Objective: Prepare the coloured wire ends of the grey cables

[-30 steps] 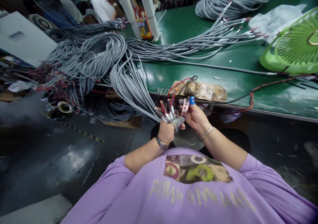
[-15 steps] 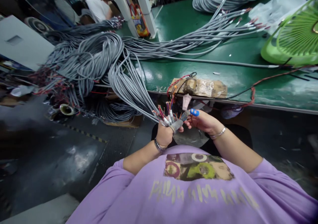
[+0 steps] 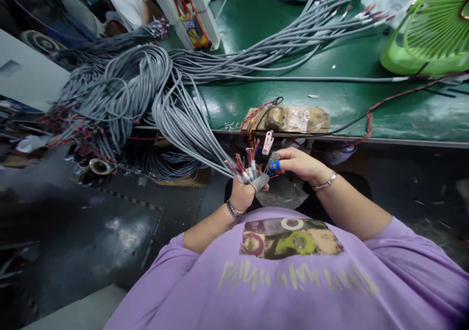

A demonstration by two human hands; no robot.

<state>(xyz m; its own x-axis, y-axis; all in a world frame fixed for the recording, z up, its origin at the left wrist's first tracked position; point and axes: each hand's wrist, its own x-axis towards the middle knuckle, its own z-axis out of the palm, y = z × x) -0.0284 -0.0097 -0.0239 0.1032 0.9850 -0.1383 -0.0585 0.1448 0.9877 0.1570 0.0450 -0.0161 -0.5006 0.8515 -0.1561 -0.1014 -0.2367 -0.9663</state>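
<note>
My left hand (image 3: 243, 195) is closed round a bundle of grey cables (image 3: 216, 160), whose stripped ends fan out in red, orange and blue wires (image 3: 252, 156). A grey wrap, perhaps tape or cloth, covers my left thumb (image 3: 261, 181). My right hand (image 3: 298, 164) pinches at the wires just right of the bundle. Its fingers wear a blue band (image 3: 274, 165) and a grey wrapping (image 3: 274, 157). Which wire sits between those fingertips is too small to make out. Beyond the wire ends, a pale pink clip (image 3: 268, 143) hangs by the bench edge.
A wooden block (image 3: 304, 119) with a lump and thin leads lies at the edge of the green bench (image 3: 351, 105). Coiled grey cables (image 3: 146, 71) heap at left. A green fan (image 3: 436, 37) stands at right. Behind a white post (image 3: 203, 12) is a person in white (image 3: 126, 3).
My right hand has shifted slightly left and its fingers have turned downward onto the wires. The left hand keeps its hold on the bundle. The camera view has tilted slightly.
</note>
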